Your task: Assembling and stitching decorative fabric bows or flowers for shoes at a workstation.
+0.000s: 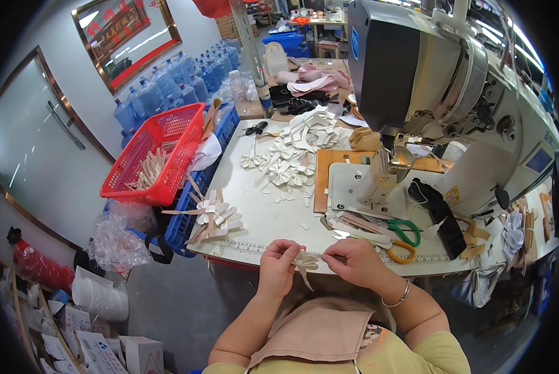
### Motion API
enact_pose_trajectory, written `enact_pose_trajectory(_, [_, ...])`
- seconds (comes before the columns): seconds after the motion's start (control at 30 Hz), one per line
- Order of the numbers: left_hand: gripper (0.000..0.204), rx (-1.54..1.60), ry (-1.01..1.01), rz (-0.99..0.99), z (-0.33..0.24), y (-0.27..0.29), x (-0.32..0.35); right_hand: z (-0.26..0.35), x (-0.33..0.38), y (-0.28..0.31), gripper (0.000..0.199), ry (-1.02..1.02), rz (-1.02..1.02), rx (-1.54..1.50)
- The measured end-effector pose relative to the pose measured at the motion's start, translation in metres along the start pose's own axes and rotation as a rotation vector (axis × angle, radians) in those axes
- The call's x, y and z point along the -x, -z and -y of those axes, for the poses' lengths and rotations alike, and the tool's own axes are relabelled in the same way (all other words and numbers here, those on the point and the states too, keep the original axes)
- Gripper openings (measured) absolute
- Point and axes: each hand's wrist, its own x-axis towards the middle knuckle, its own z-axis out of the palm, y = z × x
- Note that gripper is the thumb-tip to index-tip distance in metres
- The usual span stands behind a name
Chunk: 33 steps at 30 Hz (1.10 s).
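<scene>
At the table's front edge, my left hand (277,269) pinches a cream bow-shaped strap piece (306,262) with a loose tail hanging down. From the other side, the closed fingers of my right hand (355,260) grip the same piece by a thin end. A pile of similar cream bow pieces with beige straps (213,215) lies to the left of my hands. Further back, white flower-like pieces (289,163) are heaped on the white tabletop (254,218). Scissors with green and orange handles (403,240) rest just right of my right hand.
A sewing machine (410,81) towers at the right over its bed plate (348,187). A black pouch-like item (438,218) lies beside it. At the left, a red basket (161,149) of beige strips sits on a blue crate (189,209). Water bottles (167,84) stand along the wall.
</scene>
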Motion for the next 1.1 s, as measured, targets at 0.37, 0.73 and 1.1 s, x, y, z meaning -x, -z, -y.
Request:
enact_pose_trajectory(0.37, [0.013, -0.219, -0.021, -0.011, 0.002, -0.019, 0.004, -0.012, -0.006, -0.004, 0.013, -0.118, -0.032, -0.134])
enact_pose_trajectory(0.73, [0.008, -0.417, -0.089, 0.013, -0.006, -0.007, 0.0, 0.005, -0.028, -0.02, 0.016, 0.031, 0.112, -0.05])
enact_pose_trajectory(1.1, [0.002, -0.2, -0.184, -0.171, -0.065, 0.049, -0.007, 0.027, -0.071, -0.046, 0.016, 0.187, 0.335, 0.101])
